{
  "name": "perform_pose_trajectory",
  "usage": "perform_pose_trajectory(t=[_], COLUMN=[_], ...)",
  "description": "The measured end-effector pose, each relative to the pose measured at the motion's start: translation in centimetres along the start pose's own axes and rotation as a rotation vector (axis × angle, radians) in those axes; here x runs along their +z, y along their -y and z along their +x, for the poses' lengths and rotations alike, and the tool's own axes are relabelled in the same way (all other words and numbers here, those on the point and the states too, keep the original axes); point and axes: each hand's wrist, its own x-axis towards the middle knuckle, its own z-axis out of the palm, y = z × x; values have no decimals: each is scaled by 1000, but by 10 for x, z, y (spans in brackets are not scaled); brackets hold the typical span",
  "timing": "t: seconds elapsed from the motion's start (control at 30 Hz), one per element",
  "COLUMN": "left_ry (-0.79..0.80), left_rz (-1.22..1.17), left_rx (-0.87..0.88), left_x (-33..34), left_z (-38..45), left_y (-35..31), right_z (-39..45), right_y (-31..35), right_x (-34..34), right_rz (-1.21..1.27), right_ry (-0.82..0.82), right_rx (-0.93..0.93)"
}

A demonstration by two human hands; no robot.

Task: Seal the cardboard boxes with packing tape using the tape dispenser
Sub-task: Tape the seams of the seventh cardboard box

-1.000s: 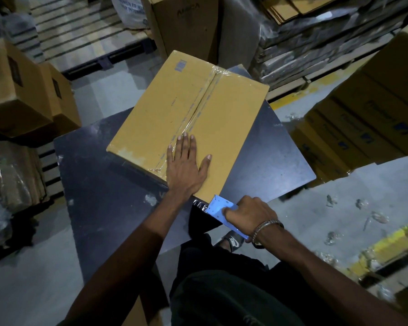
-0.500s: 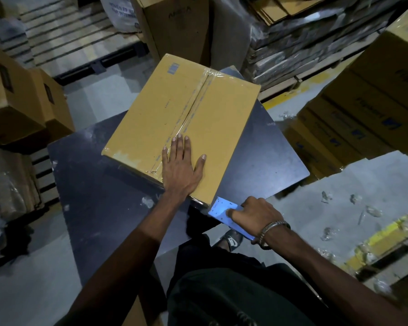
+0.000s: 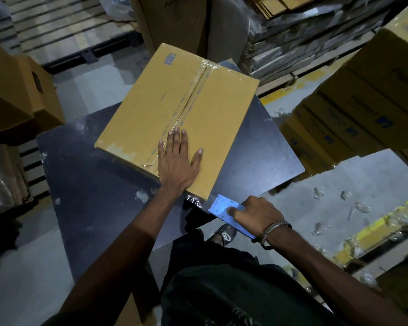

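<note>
Tape dispenser [image 3: 222, 206] in right grip [image 3: 257, 214], beside box [image 3: 174, 102].

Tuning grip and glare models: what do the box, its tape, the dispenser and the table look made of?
Box: matte tan cardboard, with flap seam.
Tape: clear glossy plastic film, wrinkled and glinting at the far edge.
Dispenser: flat blue plate, likely plastic or painted metal.
Table: dark, smooth, scuffed top; material unclear.

Single head-mounted wide-angle view, angled forward and steeply down from close above the dark table [image 3: 85, 184]. The cardboard box [image 3: 151, 109] sits centre frame; stacked cartons fill the edges.
</note>
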Motion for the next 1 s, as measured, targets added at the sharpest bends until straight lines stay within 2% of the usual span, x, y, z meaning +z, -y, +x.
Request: perform_pose_trajectory(t=[0.57,0.8,1.0], left_ry=[11,24,18], left_rz=[18,32,34], left_rx=[-18,-35,-38], left_x=[-1,-1,-1], left_z=[0,1,1], left_y=[-2,-5,-6], right_z=[14,32,50], right_y=[-12,-7,-10], right_x=[10,24,25], right_rz=[-91,27,233], right_ry=[-10,-33,70], right_rx=[-58,-89,-26])
